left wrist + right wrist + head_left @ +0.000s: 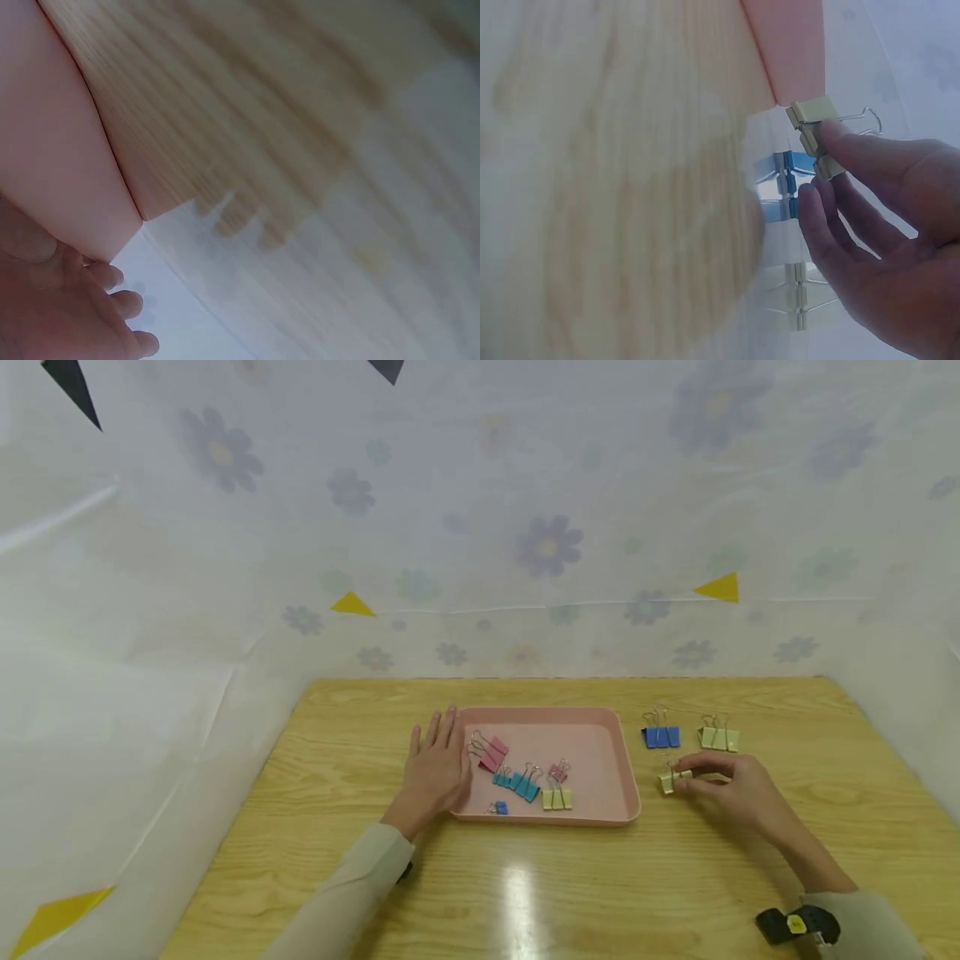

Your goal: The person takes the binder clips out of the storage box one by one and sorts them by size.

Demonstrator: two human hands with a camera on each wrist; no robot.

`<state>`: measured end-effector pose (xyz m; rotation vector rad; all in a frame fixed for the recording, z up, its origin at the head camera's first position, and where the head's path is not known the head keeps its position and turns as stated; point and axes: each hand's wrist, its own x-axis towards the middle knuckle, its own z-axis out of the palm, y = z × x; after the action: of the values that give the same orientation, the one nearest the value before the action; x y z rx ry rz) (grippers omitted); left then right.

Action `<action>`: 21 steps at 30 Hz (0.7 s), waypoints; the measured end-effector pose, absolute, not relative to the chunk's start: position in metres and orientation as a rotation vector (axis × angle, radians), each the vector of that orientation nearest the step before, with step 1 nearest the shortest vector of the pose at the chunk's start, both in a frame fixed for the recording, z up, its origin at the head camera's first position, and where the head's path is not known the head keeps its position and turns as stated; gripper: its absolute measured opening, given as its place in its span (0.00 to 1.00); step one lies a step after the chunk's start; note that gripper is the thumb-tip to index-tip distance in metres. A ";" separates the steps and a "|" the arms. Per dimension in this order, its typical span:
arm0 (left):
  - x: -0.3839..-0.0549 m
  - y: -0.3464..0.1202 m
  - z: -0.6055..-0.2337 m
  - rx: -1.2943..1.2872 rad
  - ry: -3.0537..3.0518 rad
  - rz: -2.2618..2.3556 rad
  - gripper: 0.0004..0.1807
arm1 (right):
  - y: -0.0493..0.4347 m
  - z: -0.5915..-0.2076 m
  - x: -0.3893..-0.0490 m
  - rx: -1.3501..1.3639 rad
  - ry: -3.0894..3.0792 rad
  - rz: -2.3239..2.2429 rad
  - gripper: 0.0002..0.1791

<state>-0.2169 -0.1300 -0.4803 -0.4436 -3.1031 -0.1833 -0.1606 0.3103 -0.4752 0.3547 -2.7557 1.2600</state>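
OP: ok so what's each hand up to here?

Reply: the right hand [738,789] has a yellow binder clip [666,782] pinched between thumb and fingers, just off the right side of the pink tray [592,760]. The right wrist view shows its wire handles sticking out past the thumb. Can't tell if the clip touches the worktop [337,860] or hangs a bit above it, tbh.

OP: and the left hand [435,768]?

Reply: nothing in its grip. Fingers are pretty much straight, slightly spread, and it's lying right against the tray's left side, pointing away from the person.

OP: cool, what's in the tray then?

Reply: six clips, mostly bunched in the left half and middle. Big pink clip [491,753] near the left end, then a small teal clip [502,779] right beside a bigger teal clip [525,786]. There's a small pink clip [558,772] just behind a pale yellow clip [557,799], plus a tiny blue clip [500,808] down by the near edge.

OP: anything outside it?

Reply: yep, two more on the worktop to the right of the tray, past the right hand. A large blue clip [662,737], and to its right a light green-yellow clip [720,739]. They're a little apart, wire handles up. Behind it all hangs a white flowery sheet [450,543].
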 end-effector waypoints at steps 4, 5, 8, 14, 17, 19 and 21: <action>-0.218 -0.130 -0.480 -0.450 -3.100 -0.176 0.34 | 0.315 -0.473 -0.164 0.295 -2.829 1.195 0.10; -0.218 -0.130 -0.479 -0.452 -3.096 -0.178 0.34 | 0.316 -0.473 -0.165 0.281 -2.848 1.172 0.10; -0.220 -0.130 -0.479 -0.456 -3.090 -0.187 0.34 | 0.318 -0.473 -0.167 0.250 -2.881 1.140 0.10; -0.219 -0.131 -0.479 -0.462 -3.096 -0.198 0.34 | 0.316 -0.478 -0.169 0.279 -2.867 1.132 0.10; -0.219 -0.132 -0.480 -0.465 -3.095 -0.212 0.34 | 0.314 -0.479 -0.169 0.278 -2.875 1.134 0.10; -0.218 -0.132 -0.480 -0.468 -3.098 -0.221 0.34 | 0.313 -0.480 -0.169 0.261 -2.894 1.131 0.11; -0.217 -0.132 -0.480 -0.471 -3.102 -0.218 0.34 | 0.312 -0.481 -0.168 0.247 -2.908 1.120 0.11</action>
<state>-0.2173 -0.1318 -0.4799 -0.4713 -3.1025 -0.2180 -0.1681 0.3119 -0.4805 0.2467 -2.9083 1.1203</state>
